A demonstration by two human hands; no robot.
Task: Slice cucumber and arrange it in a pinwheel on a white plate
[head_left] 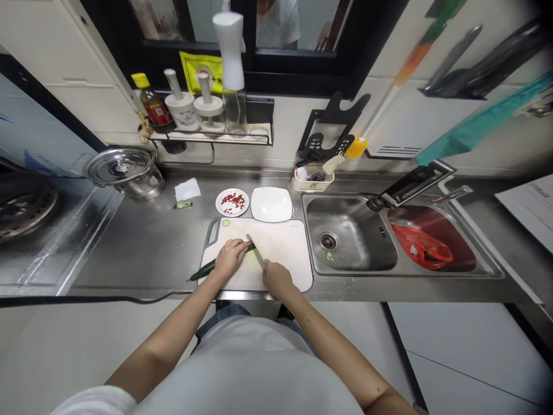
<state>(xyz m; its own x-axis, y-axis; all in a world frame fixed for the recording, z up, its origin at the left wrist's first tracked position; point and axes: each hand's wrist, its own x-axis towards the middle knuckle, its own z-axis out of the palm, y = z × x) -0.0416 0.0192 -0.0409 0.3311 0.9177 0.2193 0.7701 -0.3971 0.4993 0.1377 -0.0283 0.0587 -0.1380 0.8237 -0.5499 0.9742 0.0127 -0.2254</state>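
Green cucumber (204, 270) slanting away rightward, left hand (230, 257) curled over it, right hand (277, 278) clenched on knife (258, 254)

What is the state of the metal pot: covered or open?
Covered: a lid lies over the top of the pot, hiding its inside.

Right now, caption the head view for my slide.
Left hand steadies a cucumber on a board; right hand grips a knife.

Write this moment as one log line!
left hand: holding cucumber | right hand: gripping knife | knife: at cucumber's end | cutting board: underneath | white plate: beyond board
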